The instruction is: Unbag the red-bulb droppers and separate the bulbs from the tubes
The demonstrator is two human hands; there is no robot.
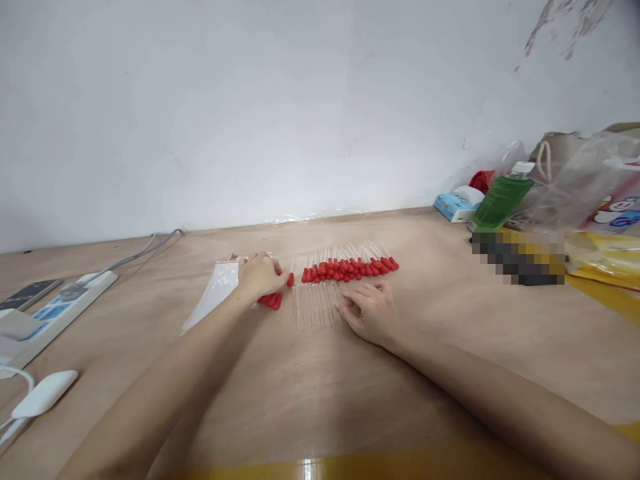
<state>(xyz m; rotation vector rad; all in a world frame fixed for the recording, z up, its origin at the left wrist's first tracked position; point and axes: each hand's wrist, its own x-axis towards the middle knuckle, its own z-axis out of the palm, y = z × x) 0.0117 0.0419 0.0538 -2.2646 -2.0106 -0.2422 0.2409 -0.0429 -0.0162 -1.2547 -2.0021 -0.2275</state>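
My left hand (261, 275) is bent over the table, fingers curled down. At its fingertips is a dropper with a red rubber bulb (291, 280), at the left end of a row of droppers (345, 269). Their bulbs face me and their thin clear tubes point to the wall. Loose red bulbs (273, 302) lie partly hidden below my left hand. My right hand (373, 310) rests in front of the row, thumb and forefinger drawn together at the right end of several bare clear tubes (315, 307), apparently pinching one.
A clear zip bag (216, 297) lies under and left of my left hand. At the left are a power strip (75, 313), a phone (30, 293) and a white plug with cable (47, 393). A green bottle (501, 200), a tissue pack (457, 203) and plastic bags (575, 180) stand right.
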